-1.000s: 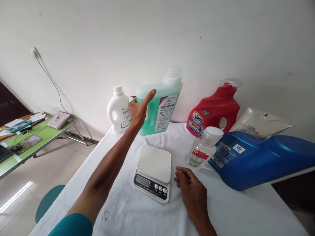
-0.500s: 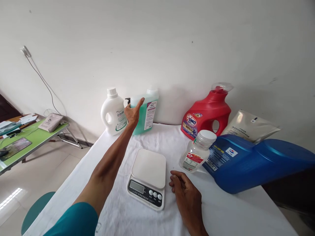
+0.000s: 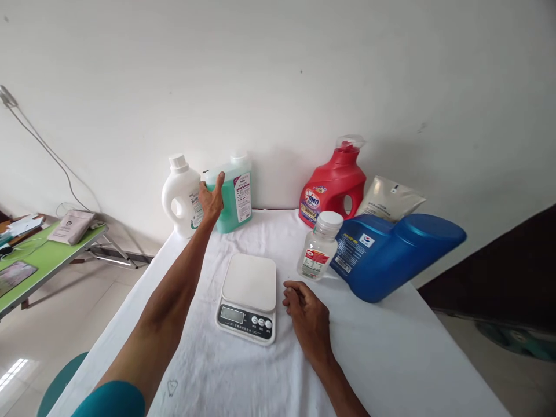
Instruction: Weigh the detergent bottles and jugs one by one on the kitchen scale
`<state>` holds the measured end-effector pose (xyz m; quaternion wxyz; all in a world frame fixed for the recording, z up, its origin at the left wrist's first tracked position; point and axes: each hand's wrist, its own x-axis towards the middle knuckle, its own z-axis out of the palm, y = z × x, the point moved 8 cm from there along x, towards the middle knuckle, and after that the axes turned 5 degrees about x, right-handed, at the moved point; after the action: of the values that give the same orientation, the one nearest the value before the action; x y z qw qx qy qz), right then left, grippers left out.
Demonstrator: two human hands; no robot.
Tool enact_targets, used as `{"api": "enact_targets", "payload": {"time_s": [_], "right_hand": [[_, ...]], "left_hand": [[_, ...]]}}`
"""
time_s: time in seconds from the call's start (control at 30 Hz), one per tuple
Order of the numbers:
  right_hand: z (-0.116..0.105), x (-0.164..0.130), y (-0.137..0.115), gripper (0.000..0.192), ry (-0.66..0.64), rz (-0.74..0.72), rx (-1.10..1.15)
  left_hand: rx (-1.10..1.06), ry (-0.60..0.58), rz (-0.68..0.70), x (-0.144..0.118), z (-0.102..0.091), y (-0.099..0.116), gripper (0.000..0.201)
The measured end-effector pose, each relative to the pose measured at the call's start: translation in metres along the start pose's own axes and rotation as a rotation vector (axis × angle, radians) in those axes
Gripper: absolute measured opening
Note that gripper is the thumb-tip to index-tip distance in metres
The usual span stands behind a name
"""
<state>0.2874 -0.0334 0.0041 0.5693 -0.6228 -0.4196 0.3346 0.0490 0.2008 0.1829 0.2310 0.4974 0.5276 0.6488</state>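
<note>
My left hand point(image 3: 211, 200) reaches to the back of the white-clothed table point(image 3: 382, 353) and grips a green liquid bottle point(image 3: 237, 194) with a white cap, which stands upright by the wall. A white detergent bottle point(image 3: 181, 196) stands just left of it. My right hand point(image 3: 306, 315) rests on the cloth with fingers curled, holding nothing, right beside a white kitchen scale point(image 3: 248, 296). A small clear bottle point(image 3: 319, 246) with a white lid stands a little beyond that hand.
A red detergent jug point(image 3: 333, 182), a silver pouch point(image 3: 391, 200) and a big blue jug point(image 3: 391, 252) lying on its side fill the back right. A green desk point(image 3: 30, 266) with papers stands to the left, a teal stool point(image 3: 58, 388) below it.
My left hand has carried the green bottle from mid-air above the scale back to the wall and set it upright beside the white bottle. The right hand stayed put.
</note>
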Motion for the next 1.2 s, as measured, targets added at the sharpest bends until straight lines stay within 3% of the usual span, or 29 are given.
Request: {"api": "enact_targets", "payload": {"time_s": [0.1, 0.17, 0.23, 0.3, 0.37, 0.43, 0.5, 0.7, 0.93, 1.07, 1.2], "right_hand": [[0.002, -0.001, -0.004, 0.039, -0.008, -0.034, -0.001], [0.002, -0.001, -0.005, 0.038, -0.007, -0.042, -0.003], [0.002, -0.001, -0.005, 0.038, -0.011, -0.044, -0.005], [0.002, -0.001, -0.005, 0.038, -0.015, -0.051, -0.012], [0.002, -0.001, -0.005, 0.038, -0.017, -0.061, -0.02], [0.002, 0.0, -0.005, 0.037, -0.018, -0.069, -0.024], [0.002, 0.0, -0.004, 0.036, -0.023, -0.071, -0.023], [0.003, 0.003, 0.0, 0.039, -0.017, -0.05, -0.017], [0.003, 0.003, -0.002, 0.038, -0.006, -0.047, -0.031], [0.002, 0.003, -0.002, 0.037, -0.008, -0.049, -0.048], [0.002, 0.003, -0.002, 0.038, -0.014, -0.046, -0.056]], "left_hand": [[0.218, 0.032, 0.163, -0.026, -0.011, 0.034, 0.059], [0.262, -0.036, 0.372, -0.06, -0.002, 0.061, 0.077], [0.219, -0.277, 0.495, -0.102, 0.025, 0.077, 0.084], [0.189, -0.636, 0.482, -0.147, 0.064, 0.076, 0.09], [0.249, -0.905, 0.445, -0.185, 0.097, 0.067, 0.102], [0.345, -1.063, 0.402, -0.207, 0.12, 0.052, 0.107], [0.372, -1.145, 0.368, -0.215, 0.135, 0.04, 0.101], [0.331, -1.088, 0.334, -0.203, 0.144, 0.022, 0.07], [0.241, -0.959, 0.259, -0.195, 0.136, 0.021, 0.066], [0.15, -0.856, 0.269, -0.168, 0.107, 0.05, 0.066], [0.157, -0.817, 0.358, -0.144, 0.054, 0.088, 0.064]]}}
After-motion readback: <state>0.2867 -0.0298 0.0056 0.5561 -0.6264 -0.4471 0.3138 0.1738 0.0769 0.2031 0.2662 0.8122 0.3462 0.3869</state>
